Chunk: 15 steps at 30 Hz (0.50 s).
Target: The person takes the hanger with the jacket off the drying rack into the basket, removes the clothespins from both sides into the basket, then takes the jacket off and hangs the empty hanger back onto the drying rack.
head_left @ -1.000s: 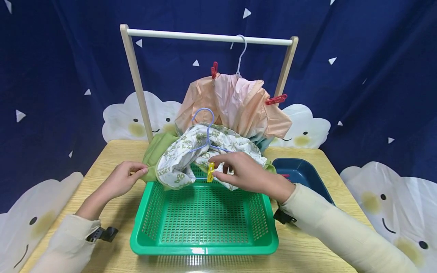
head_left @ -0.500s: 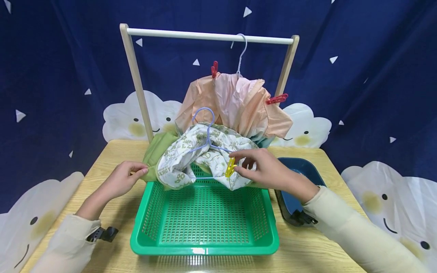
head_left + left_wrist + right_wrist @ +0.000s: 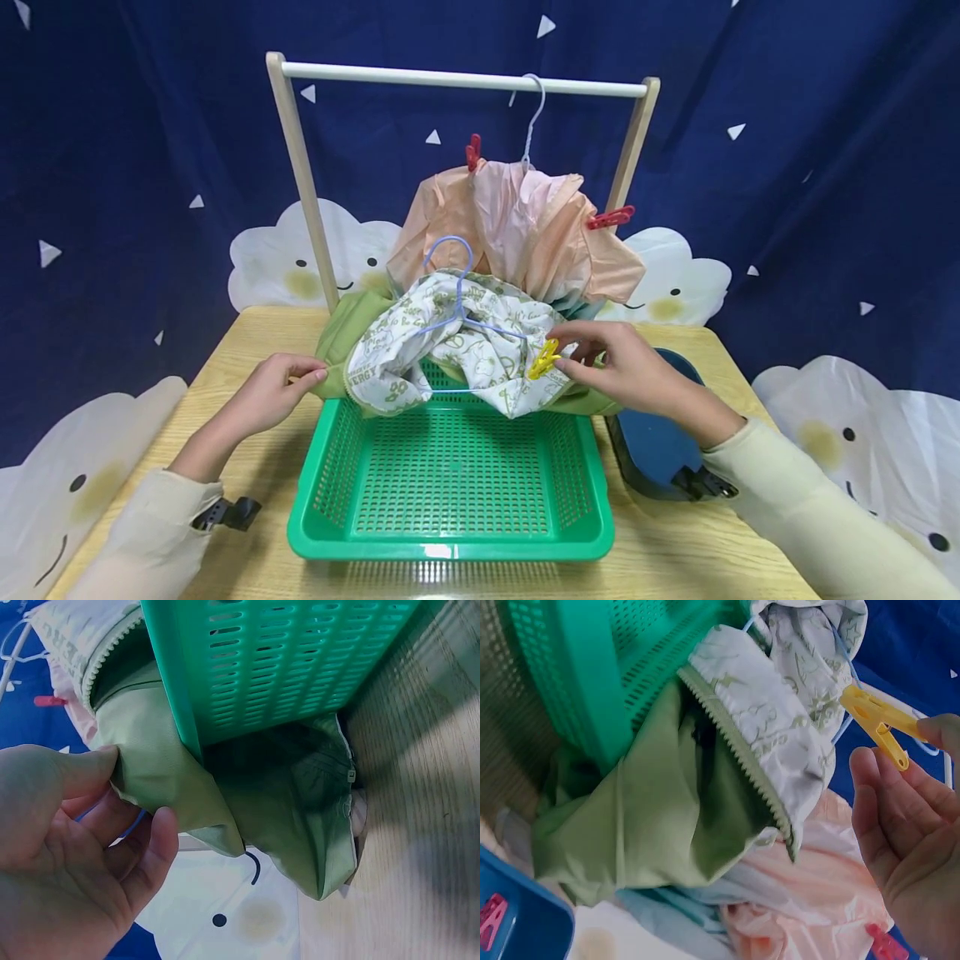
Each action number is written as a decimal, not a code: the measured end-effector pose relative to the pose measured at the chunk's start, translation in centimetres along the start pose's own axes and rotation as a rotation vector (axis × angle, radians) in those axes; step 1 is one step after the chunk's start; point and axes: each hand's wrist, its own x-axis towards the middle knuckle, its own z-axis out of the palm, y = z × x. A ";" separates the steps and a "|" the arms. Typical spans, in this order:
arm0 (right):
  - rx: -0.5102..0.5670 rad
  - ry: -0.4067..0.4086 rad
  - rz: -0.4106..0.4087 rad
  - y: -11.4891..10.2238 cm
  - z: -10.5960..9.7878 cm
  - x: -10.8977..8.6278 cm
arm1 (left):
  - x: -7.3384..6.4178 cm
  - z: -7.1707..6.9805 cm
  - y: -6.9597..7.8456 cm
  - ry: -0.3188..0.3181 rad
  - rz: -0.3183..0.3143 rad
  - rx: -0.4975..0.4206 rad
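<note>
Draped over the far rim of a green plastic basket (image 3: 360, 548) is a green zip jacket (image 3: 348, 329) with a white printed lining (image 3: 386, 354). A lavender hanger (image 3: 460, 287) lies in its neck. My left hand (image 3: 270, 396) pinches the jacket's left sleeve edge between thumb and fingers. In my right hand (image 3: 626, 367) is a yellow clothespin (image 3: 543, 360), gripped at its handle ends between thumb and fingertips. The right wrist view shows that clothespin (image 3: 874, 720) beside the lining, above the zipper edge (image 3: 739, 757).
Behind stands a wooden rack with a white rail (image 3: 420, 77). A peach and pink garment (image 3: 517, 225) hangs there on a white hanger (image 3: 532, 125), with red clothespins (image 3: 611, 218) on it. At right is a navy bin (image 3: 652, 458) with a pink clothespin (image 3: 491, 919) inside.
My right hand has carried the yellow clothespin to the right, from the middle of the jacket's opening to the right side of its lining. My left hand has stayed on the sleeve.
</note>
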 end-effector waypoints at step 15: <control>0.017 0.078 -0.011 2.9 -1.9 -1.4 | 0.0 0.0 0.1 0.001 -0.008 0.004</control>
